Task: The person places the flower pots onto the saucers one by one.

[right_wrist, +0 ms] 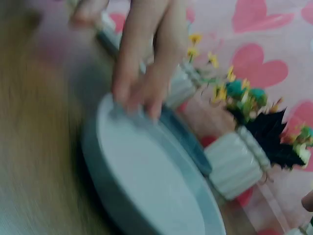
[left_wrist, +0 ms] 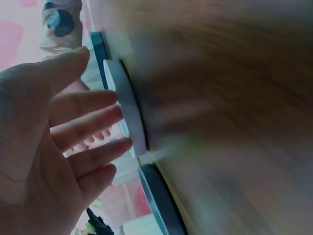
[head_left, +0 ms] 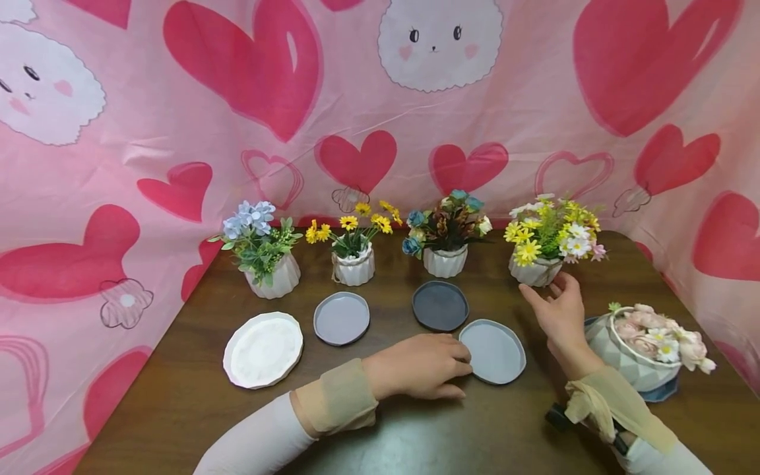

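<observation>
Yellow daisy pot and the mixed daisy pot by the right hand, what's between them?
In the head view, the blue rose pot stands between the yellow daisy pot and the mixed daisy pot.

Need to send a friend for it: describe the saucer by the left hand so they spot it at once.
On the brown table, find the blue-and-brown flowers in the back row. Before them lies a dark saucer, and nearer, slightly right, a pale grey saucer. Much paler than the dark one, only it has fingertips of the left hand at its edge.

Red hearts (head_left: 356,161) dot pink cloth (head_left: 356,99); one dish (head_left: 494,353) is pale grey.
</observation>
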Demonstrator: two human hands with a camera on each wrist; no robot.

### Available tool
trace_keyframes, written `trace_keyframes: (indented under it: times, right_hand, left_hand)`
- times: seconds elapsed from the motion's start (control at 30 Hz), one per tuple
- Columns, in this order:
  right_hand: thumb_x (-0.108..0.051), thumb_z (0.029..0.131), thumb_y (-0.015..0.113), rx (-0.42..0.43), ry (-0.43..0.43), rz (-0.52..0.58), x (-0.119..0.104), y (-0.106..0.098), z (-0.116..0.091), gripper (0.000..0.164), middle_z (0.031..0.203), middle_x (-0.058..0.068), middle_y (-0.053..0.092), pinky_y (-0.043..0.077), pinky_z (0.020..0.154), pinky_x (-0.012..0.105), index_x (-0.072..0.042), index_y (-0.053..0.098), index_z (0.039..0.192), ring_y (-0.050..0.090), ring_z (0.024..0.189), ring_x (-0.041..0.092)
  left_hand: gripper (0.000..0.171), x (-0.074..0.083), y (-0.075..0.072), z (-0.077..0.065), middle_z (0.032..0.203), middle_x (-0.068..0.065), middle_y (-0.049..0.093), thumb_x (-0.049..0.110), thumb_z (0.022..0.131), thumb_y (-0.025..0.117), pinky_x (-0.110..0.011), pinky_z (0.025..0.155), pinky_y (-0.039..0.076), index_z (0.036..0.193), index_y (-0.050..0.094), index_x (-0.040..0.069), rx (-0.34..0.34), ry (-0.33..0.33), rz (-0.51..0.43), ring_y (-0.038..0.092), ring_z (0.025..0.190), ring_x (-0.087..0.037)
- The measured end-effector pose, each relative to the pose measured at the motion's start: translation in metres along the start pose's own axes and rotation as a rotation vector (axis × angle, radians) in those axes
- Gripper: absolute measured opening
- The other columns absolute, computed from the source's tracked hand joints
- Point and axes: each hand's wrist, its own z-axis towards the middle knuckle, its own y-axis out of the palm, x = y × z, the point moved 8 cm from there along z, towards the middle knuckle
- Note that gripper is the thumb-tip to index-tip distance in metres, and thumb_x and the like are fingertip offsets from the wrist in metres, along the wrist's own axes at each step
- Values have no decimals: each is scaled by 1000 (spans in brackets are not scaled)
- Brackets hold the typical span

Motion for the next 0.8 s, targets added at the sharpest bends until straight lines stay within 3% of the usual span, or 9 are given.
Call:
trace_keyframes:
  times: [0.13, 0.3, 0.37, 0.5, 0.8]
  right_hand:
    - [-26, 89, 71, 88, -54, -131, 4, -2, 8, 84, 151, 30, 32, 30, 116, 54, 4, 23, 151, 33, 140, 45]
    - [-28, 86, 74, 119, -72, -162, 10, 2, 21, 93, 152, 31, 27, 25, 119, 54, 4, 17, 153, 27, 143, 45]
    - [-29, 86, 74, 127, -63, -158, 12, 4, 27, 96, 153, 31, 25, 23, 119, 54, 3, 14, 153, 25, 143, 45]
    - [-31, 83, 76, 173, -53, -114, 14, 7, 39, 98, 154, 26, 26, 22, 121, 51, -2, 15, 154, 26, 144, 40]
    - [-29, 75, 83, 243, -51, -73, 13, 5, 60, 107, 157, 18, 29, 20, 123, 45, -9, 15, 155, 27, 146, 34]
  left_hand:
    - [29, 0, 0, -10, 112, 12, 61, 49, 99, 54, -22, 99, 44, 110, 69, 27, 13, 2, -32, 56, 108, -6]
    - [29, 1, -2, -26, 113, 10, 62, 46, 99, 55, -24, 107, 42, 111, 70, 25, 32, -1, -76, 58, 108, -5]
    - [28, 1, -2, -34, 113, 10, 61, 46, 99, 55, -24, 106, 44, 110, 70, 25, 41, -4, -87, 58, 107, -5]
    - [26, 0, -2, -45, 112, 10, 60, 46, 98, 56, -21, 90, 49, 104, 71, 27, 56, -12, -126, 57, 103, -5]
    - [30, 0, -1, -60, 114, 9, 58, 48, 98, 55, -19, 88, 50, 111, 72, 26, 75, -23, -182, 56, 104, -2]
